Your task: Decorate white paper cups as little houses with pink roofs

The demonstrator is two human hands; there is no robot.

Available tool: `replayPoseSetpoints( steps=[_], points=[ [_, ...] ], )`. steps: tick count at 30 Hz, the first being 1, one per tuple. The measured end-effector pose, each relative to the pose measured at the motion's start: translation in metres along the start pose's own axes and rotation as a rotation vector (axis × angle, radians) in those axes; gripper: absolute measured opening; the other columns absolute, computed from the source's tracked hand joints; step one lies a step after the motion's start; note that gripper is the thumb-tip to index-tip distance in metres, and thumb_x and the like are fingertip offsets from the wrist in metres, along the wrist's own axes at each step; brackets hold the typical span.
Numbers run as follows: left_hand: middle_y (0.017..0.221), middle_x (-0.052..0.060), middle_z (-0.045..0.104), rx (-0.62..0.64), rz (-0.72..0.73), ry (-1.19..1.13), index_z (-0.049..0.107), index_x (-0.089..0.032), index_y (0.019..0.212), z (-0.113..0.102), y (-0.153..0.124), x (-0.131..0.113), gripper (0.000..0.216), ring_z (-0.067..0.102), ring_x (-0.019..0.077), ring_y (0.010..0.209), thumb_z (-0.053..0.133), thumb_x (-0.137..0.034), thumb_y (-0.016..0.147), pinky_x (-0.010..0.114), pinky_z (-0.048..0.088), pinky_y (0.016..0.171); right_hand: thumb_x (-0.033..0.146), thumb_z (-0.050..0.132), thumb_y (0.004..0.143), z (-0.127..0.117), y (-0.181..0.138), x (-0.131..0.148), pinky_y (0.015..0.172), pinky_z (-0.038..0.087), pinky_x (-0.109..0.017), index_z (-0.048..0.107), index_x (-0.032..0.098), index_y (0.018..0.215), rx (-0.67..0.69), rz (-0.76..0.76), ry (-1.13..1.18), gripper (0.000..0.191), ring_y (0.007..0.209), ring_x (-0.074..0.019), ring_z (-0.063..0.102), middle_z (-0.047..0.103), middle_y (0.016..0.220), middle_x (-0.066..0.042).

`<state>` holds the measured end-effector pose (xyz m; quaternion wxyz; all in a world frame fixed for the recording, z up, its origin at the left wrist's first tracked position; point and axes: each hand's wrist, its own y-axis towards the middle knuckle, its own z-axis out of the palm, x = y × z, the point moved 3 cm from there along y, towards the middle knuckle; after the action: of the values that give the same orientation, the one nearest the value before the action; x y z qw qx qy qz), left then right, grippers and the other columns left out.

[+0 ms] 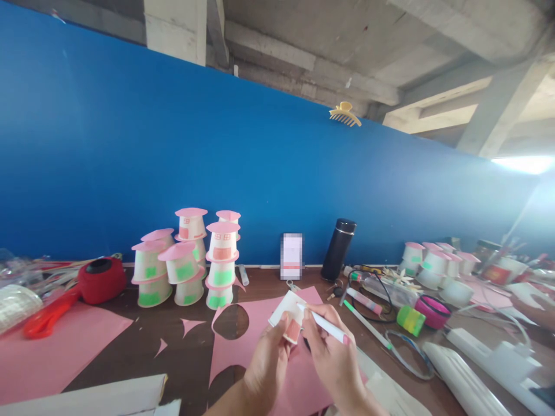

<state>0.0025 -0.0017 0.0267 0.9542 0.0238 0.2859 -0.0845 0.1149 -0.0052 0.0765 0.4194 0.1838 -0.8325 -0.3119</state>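
Note:
My left hand (269,355) grips a white paper cup (286,308) tilted on its side, with a red coloured patch showing near its rim. In my right hand (332,352) is a white marker (327,328) with a red end, its tip close to the cup's side. Both hands hover over a pink paper sheet (243,344) with round holes cut in it. To the left stand stacked paper cups (221,268) with pink paper tops, some bearing green patches and others red drawn windows and doors.
A black flask (339,248) stands by the blue partition (260,185). At right lie a green marker (366,325), a pink tape roll (432,312), cables and a white power strip (498,364). A red tape measure (102,282) is at left. Another person's hand (537,309) shows at far right.

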Motion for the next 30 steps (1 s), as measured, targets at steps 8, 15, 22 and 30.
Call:
replayPoseSetpoints(
  steps=[8,15,22,30],
  points=[
    [0.119,0.014,0.068,0.003,0.000,0.029,0.064,-0.014,0.120,0.0002,0.0003,-0.0011,0.044,0.053,0.0334,0.122,0.058,-0.040,0.087,0.044,0.037,0.101,0.033,0.052,0.094,0.0014,0.0001,-0.0015,0.051,0.051,-0.020,0.062,0.022,0.094,0.003,-0.001,-0.004,0.015,0.068,-0.0165,0.071,0.073,0.082,-0.003],
    [0.121,0.014,0.067,0.023,0.003,0.039,0.063,-0.013,0.121,0.0013,-0.0002,-0.0024,0.044,0.051,0.0334,0.124,0.058,-0.040,0.087,0.043,0.037,0.100,0.033,0.051,0.094,0.0009,-0.0002,0.0002,0.050,0.050,-0.019,0.061,0.022,0.094,0.014,0.007,0.020,0.015,0.070,-0.0168,0.071,0.072,0.082,-0.005],
    [0.122,0.014,0.066,-0.041,-0.026,0.054,0.060,-0.014,0.123,-0.0072,0.0041,0.0037,0.046,0.050,0.0349,0.124,0.057,-0.041,0.086,0.046,0.036,0.100,0.034,0.052,0.094,0.0032,-0.0012,-0.0044,0.051,0.050,-0.019,0.061,0.022,0.093,0.021,0.027,0.033,0.015,0.070,-0.0163,0.070,0.071,0.082,-0.004],
    [0.119,0.014,0.068,-0.026,-0.017,0.048,0.062,-0.014,0.121,-0.0010,0.0009,0.0001,0.045,0.051,0.0337,0.123,0.059,-0.040,0.085,0.044,0.037,0.100,0.034,0.052,0.093,0.0032,-0.0001,-0.0039,0.052,0.050,-0.020,0.062,0.022,0.093,0.009,0.018,0.015,0.015,0.068,-0.0163,0.069,0.071,0.080,-0.003]
  ],
)
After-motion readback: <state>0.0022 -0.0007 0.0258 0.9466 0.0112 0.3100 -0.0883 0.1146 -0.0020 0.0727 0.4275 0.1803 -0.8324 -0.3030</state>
